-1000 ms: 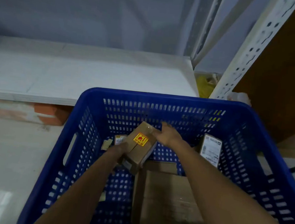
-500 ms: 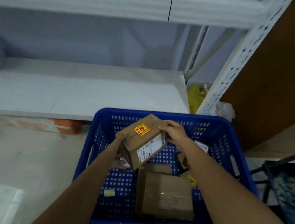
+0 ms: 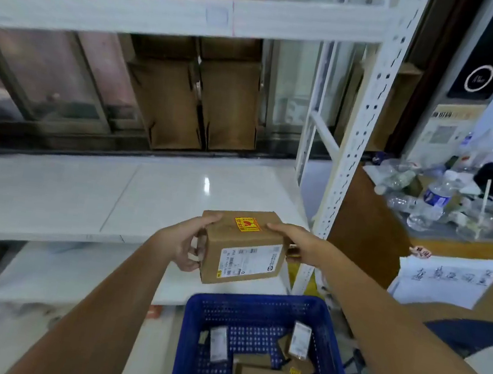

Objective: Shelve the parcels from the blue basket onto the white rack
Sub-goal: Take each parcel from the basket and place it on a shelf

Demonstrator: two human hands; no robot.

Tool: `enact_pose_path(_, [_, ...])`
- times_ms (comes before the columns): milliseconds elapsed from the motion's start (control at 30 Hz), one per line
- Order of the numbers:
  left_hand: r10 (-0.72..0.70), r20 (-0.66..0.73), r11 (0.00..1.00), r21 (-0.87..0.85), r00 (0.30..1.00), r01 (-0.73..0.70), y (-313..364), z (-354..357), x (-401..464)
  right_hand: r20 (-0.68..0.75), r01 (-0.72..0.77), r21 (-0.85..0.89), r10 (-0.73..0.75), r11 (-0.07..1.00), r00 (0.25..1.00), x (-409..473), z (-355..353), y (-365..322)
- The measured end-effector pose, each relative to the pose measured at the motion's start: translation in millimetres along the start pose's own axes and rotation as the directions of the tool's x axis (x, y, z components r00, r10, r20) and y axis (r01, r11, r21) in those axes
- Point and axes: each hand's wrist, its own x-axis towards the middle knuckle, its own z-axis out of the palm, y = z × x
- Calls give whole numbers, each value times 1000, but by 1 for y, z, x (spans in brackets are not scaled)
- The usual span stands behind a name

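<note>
A small cardboard parcel (image 3: pixel 243 248), a moment ago lifted from among the others, now rides clear above the blue basket (image 3: pixel 262 305) at the level of the white rack's middle shelf (image 3: pixel 152 194). The left hand (image 3: pixel 183 245) and right hand (image 3: pixel 292 243) clasp its opposite ends, fingers curled over the edges. Shelving looks imminent. The box is matte brown, crisp-cornered, bearing a yellow-red sticker and white shipping label; the shelf is glossy, the basket perforated plastic holding more parcels.
</note>
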Motion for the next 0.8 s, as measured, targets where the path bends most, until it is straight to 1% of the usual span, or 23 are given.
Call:
enact_pose_path(100, [29,27,998,62,999,-30,65,-5,-84,-5,48,88,-48,995,999,-67,-22,-80])
enact_pose_path(200, [99,47,989,107,994,-103,110,-9,-136,17,48,132,-51,990,999,-113,-34,-136])
enact_pose_path(267, [192,55,977,88,980,-196,134,-11,-171,46,82,167,-91,982,995,-146,-36,-167])
enact_pose_path(367, [329,62,942,46,942,-331,159,-11,-214,55,152,193,-166,969,985,-181,-37,-202])
enact_pose_path(433, [410,82,912,-10,909,-410,167,-10,-238,19,189,213,-197,959,980,-195,-33,-216])
enact_pose_path(500, [513,60,858,-17,856,-513,173,-8,-253,-51,199,213,-193,956,980,-203,-27,-226])
enact_pose_path(533, [564,19,825,26,826,-564,176,-6,-256,-87,195,202,-181,960,980,-207,-23,-229])
enact_pose_path(567, [616,-36,786,104,787,-610,178,-5,-259,-106,186,211,-166,960,980,-210,-19,-232])
enact_pose_path(600, [668,-105,738,220,737,-638,180,-3,-262,-101,161,232,-141,959,985,-212,-14,-235])
enact_pose_path(633, [714,-165,686,356,680,-634,182,0,-264,-74,129,251,-114,959,991,-214,-9,-239])
enact_pose_path(667, [749,-204,635,495,631,-594,184,5,-266,-42,93,259,-85,961,995,-216,-4,-243])
enact_pose_path(700, [797,-221,562,614,563,-554,185,11,-269,-11,58,261,-57,964,998,-217,-1,-247])
enact_pose_path(767, [913,-190,359,795,362,-488,184,22,-271,43,33,289,-48,957,998,-224,3,-251])
enact_pose_path(800, [955,-138,250,851,264,-461,182,27,-271,65,37,319,-61,947,996,-227,2,-253])
